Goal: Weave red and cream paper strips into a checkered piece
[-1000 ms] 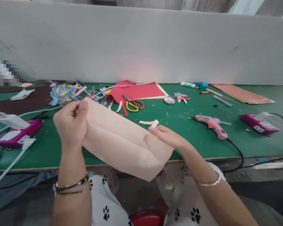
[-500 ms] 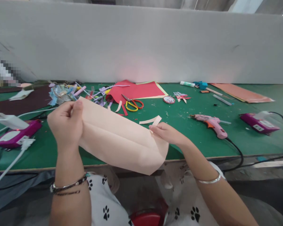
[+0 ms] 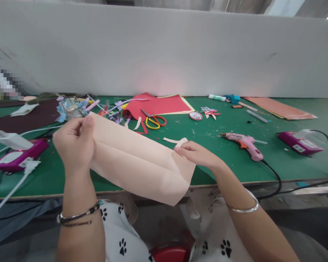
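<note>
- Above the near edge of the green table (image 3: 207,133), a pale sheet of paper (image 3: 136,167) hangs between the two hands, creased lengthwise and sloping down to the right.
- The left hand (image 3: 76,145) is closed on the sheet's upper left corner, thumb on top, its forearm nearly upright.
- The right hand (image 3: 195,154), well apart from it, pinches the sheet near its right end, its forearm slanting in from the lower right.
- A narrow paper strip (image 3: 171,140) reaches the right fingertips; whether it joins the sheet I cannot tell.
- On the left, a purple power strip (image 3: 15,159) holds a white adapter (image 3: 15,140) and a white plug (image 3: 31,166).
- On the right, a second purple power strip (image 3: 302,144) holds another white plug (image 3: 303,134).
- At the back right, orange paper (image 3: 276,106) seems to lie in clear wrap.
</note>
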Demonstrator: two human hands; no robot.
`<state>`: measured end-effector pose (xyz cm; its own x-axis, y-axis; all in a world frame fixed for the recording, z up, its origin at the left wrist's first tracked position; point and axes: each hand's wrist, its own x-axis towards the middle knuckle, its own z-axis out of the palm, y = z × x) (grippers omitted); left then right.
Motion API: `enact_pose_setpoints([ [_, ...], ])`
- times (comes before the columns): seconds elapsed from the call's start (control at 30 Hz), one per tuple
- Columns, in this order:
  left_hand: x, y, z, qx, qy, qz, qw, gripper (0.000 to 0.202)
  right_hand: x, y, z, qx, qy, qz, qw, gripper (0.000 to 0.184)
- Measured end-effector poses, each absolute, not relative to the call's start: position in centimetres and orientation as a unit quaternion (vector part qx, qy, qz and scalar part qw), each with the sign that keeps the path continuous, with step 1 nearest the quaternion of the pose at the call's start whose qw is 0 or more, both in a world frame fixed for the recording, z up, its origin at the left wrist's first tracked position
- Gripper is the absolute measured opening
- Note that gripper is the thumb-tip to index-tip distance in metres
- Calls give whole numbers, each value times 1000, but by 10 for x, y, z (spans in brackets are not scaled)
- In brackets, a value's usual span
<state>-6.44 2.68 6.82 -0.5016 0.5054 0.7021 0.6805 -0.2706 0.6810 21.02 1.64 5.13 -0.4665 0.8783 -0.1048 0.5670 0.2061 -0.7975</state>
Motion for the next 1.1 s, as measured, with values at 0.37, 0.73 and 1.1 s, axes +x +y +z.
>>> enact_pose_setpoints([
  [0.37, -66, 25, 71, -498, -587, -633, 82, 20, 209, 21, 47, -503, -724, 407, 240, 36],
  [0.73, -66, 24, 72, -491, -578, -647, 83, 21, 216, 26, 44, -533, -677, 447, 241, 45],
  [1.1, -68, 26, 69, -487, -584, -644, 81, 21, 215, 22, 50, -516, -676, 481, 214, 44],
])
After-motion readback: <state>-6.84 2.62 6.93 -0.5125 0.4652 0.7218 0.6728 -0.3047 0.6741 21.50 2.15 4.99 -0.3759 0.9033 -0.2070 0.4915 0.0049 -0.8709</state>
